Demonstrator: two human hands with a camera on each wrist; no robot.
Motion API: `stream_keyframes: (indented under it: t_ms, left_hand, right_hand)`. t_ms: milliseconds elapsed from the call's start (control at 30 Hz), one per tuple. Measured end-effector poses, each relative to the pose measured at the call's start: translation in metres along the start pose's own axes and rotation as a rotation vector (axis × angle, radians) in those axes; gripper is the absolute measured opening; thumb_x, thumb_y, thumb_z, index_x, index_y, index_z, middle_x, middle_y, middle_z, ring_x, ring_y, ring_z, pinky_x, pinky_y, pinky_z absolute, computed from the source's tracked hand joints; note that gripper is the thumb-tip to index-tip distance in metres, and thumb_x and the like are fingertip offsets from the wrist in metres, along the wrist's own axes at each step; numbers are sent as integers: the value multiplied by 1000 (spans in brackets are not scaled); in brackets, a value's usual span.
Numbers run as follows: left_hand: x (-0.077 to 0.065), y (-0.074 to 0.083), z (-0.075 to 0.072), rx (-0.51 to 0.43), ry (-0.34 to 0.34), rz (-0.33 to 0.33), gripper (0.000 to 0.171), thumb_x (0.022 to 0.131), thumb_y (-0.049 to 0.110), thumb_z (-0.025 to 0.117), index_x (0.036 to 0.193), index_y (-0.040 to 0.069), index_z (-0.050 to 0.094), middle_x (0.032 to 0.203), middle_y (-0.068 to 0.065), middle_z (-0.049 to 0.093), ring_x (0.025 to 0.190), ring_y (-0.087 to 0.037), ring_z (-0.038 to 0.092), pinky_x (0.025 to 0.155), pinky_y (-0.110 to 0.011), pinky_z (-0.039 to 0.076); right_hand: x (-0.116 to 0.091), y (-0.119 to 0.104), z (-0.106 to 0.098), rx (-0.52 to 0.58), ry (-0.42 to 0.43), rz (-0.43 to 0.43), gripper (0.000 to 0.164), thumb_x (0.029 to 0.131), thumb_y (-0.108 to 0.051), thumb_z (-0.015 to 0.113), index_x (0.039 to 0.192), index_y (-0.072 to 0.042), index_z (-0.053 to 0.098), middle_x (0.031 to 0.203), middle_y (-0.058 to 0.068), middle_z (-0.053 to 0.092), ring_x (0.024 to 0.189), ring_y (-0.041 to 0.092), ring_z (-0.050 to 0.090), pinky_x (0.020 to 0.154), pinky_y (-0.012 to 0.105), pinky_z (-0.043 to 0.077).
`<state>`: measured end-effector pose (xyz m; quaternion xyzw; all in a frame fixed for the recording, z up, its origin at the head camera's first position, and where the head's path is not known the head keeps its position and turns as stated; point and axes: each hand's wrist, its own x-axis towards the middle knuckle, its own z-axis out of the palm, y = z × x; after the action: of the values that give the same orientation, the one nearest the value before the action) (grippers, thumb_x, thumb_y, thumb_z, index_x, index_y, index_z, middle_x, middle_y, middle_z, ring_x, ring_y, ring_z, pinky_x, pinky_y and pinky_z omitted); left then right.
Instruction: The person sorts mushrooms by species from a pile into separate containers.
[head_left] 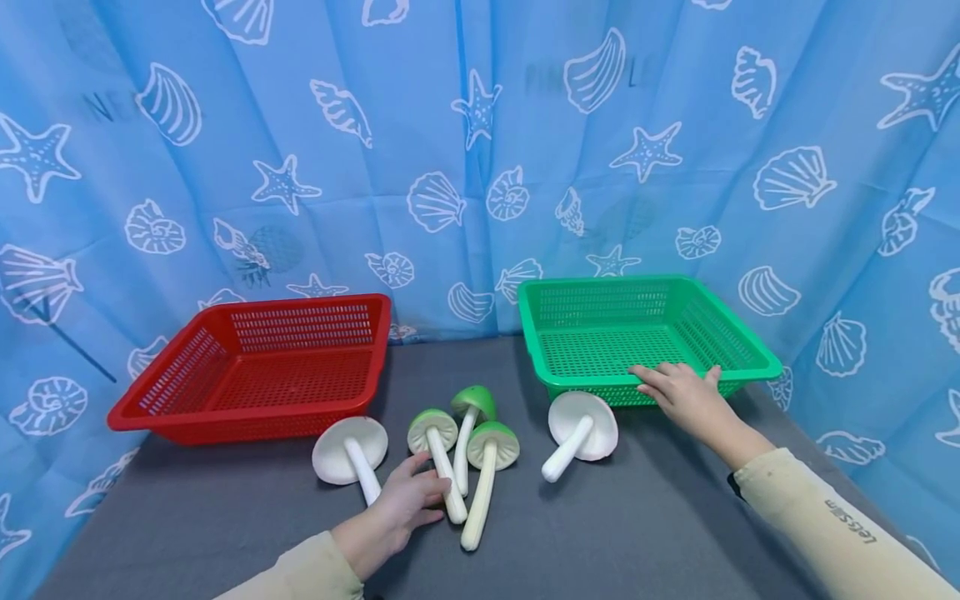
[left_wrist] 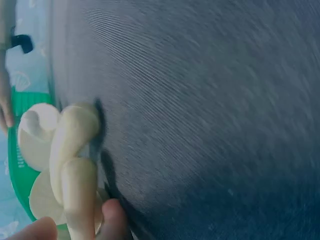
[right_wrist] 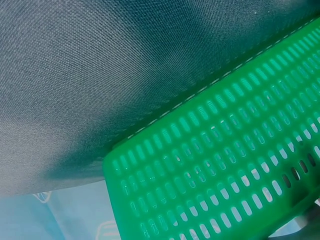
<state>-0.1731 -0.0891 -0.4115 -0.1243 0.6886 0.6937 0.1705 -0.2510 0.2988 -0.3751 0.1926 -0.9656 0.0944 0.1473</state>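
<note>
My left hand (head_left: 408, 504) is at the stem of the leftmost green-capped toy mushroom (head_left: 442, 467), fingers spread. In the left wrist view, fingertips (left_wrist: 116, 216) show on both sides of a pale stem (left_wrist: 80, 192). Two more green-capped mushrooms, one behind (head_left: 474, 404) and one to the right (head_left: 487, 479), lie beside it. A white mushroom (head_left: 351, 450) lies left of this hand, its stem end partly hidden by it. My right hand (head_left: 690, 404) rests with extended fingers at the front rim of the green basket (head_left: 536, 333); the right wrist view shows the slotted basket wall (right_wrist: 200, 165).
Another white mushroom (head_left: 583, 425) lies in front of the green basket's left corner. At the back left stands a red basket (head_left: 247, 421). Both baskets sit on a dark grey cloth (head_left: 600, 533), before a blue curtain (head_left: 465, 167) with shell prints.
</note>
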Motion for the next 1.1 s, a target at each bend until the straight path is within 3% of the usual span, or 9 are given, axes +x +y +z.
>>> stream_keyframes:
  t_ms: [167,367,533,767,1100]
  left_hand:
    - [2,0,3,32,6,10,71,89,-3,58,148,-10,18,136,-31,46,96,-25,62,85,-49,51]
    - [5,2,8,29,61,-15,73,87,-8,59,148,-8,21,127,-25,53,90,-23,60,75,-40,53]
    - [1,4,4,-3,74,18,72,86,-9,59,148,-6,22,127,-25,53,85,-20,61,69,-35,52]
    - [-4,16,1,-25,72,85,71,87,-7,59,149,-4,24,130,-25,51,87,-18,62,74,-39,53]
    - [-6,42,12,-55,22,137,68,87,-6,58,149,-1,30,133,-22,50,82,-17,59,73,-35,52]
  right_hand:
    - [1,-2,-1,-6,-2,4,36,92,-14,64,128,-6,62,100,18,63,94,43,56,83,88,11]
    - [0,-3,-2,2,-6,3,36,93,-15,63,128,-5,62,102,20,63,96,45,56,83,88,11]
    - [0,-4,-2,2,-10,3,36,92,-14,64,128,-5,62,102,21,63,96,45,56,83,88,11]
    - [0,-3,-1,0,-12,4,36,93,-15,63,128,-6,61,101,19,63,95,44,56,83,88,11]
    - [-1,-3,-1,4,-18,9,36,96,-22,59,128,-6,61,103,20,63,97,45,55,84,88,10]
